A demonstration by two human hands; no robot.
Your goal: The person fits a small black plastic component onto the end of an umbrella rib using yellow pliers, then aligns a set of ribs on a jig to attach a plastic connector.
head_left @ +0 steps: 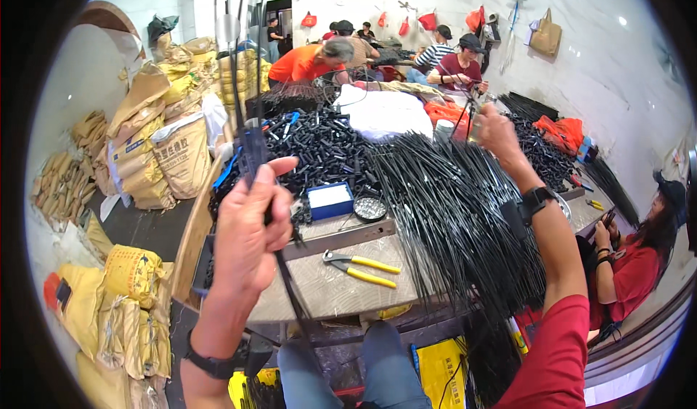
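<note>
My left hand [247, 235] is raised in front of me, shut on a thin bundle of long black rods [250, 118] that stick up past the top of the view and trail down below my wrist. My right hand [497, 129] reaches far forward over the bench, fingers closed near the far end of a big fan of black rods [450, 205]; whether it grips one is hard to tell. Yellow-handled pliers [363, 267] lie on the bench [327, 293] between my arms.
A heap of short black tubes [319, 144] covers the bench's far side, with a blue-and-white box [330, 200] and a round tin [370, 209]. Stacked sacks [156, 140] stand at left. Several people work behind, and one person in red [632, 271] sits at right.
</note>
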